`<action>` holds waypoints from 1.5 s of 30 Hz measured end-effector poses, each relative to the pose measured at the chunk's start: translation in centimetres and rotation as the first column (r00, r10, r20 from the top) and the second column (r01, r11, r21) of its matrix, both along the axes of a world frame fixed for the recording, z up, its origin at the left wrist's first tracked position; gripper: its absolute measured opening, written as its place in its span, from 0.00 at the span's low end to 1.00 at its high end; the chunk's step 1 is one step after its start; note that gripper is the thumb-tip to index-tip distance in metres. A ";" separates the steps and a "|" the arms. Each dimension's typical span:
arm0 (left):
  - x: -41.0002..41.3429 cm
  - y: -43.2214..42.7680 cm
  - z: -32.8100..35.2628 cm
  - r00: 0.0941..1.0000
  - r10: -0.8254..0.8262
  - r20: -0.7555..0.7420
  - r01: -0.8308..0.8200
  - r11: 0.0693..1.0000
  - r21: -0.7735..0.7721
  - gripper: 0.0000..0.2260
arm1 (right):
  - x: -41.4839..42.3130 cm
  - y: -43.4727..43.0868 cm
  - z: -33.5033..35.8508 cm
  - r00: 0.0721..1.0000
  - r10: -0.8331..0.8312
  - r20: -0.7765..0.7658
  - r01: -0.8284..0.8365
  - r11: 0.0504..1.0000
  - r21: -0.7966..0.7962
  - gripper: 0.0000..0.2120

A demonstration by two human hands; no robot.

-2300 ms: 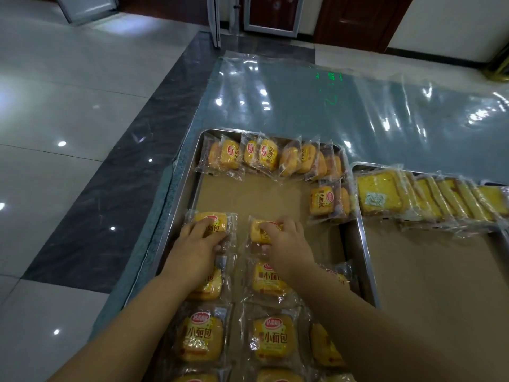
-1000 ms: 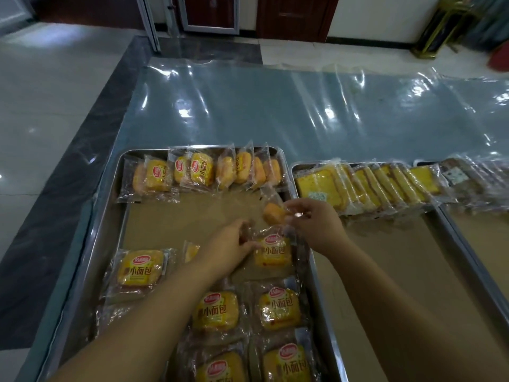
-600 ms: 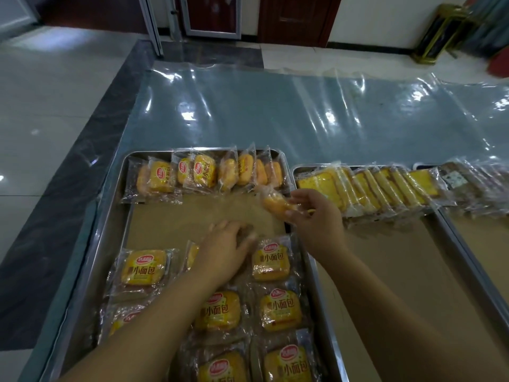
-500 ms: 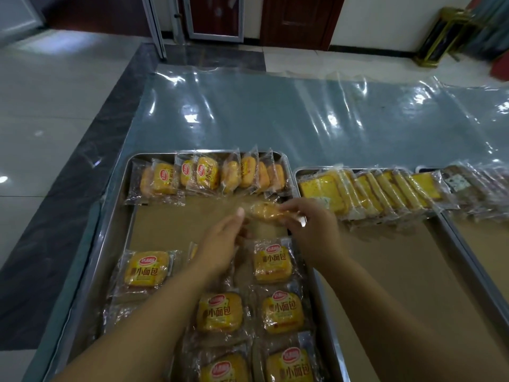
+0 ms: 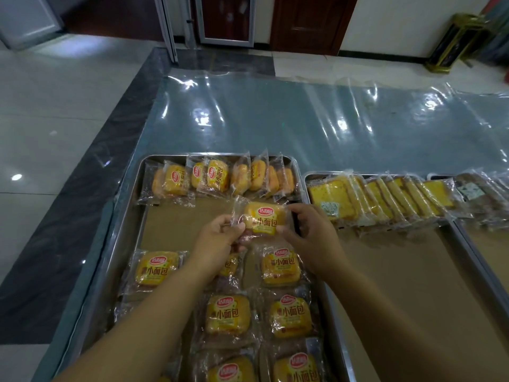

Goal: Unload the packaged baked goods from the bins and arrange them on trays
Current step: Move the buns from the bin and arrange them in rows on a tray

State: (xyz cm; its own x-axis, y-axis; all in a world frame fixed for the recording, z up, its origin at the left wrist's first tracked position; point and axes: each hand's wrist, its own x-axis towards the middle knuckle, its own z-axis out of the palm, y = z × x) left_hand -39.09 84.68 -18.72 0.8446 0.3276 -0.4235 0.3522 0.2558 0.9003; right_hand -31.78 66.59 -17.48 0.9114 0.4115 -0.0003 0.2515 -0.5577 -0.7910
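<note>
Both hands hold one packaged small bread [image 5: 264, 221], label up, just above the left metal tray [image 5: 129, 216]. My left hand [image 5: 220, 241] pinches the wrapper's left edge and my right hand [image 5: 308, 238] grips its right side. Along the tray's far edge stands a row of small breads [image 5: 220, 177] leaning on one another. Nearer to me, several flat small breads [image 5: 155, 267] lie face up in columns. Bare brown paper lining [image 5: 176, 227] shows between the row and the flat packs.
A second tray [image 5: 385, 271] on the right holds a leaning row of packaged cake slices [image 5: 380, 199] along its far edge. A third tray's rim [image 5: 479, 260] shows at far right. Clear plastic sheet [image 5: 275, 117] covers the table; tiled floor lies to the left.
My right hand lifted a small bread from the tray's right side toward the far row. My left hand came up and took its left edge, and the pack turned label up.
</note>
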 end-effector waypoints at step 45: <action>9.9 4.5 -3.0 0.964 -0.236 -0.122 0.218 0.441 0.871 0.30 | 8.8 8.8 -1.1 0.998 -0.054 0.013 0.055 0.943 -0.328 0.07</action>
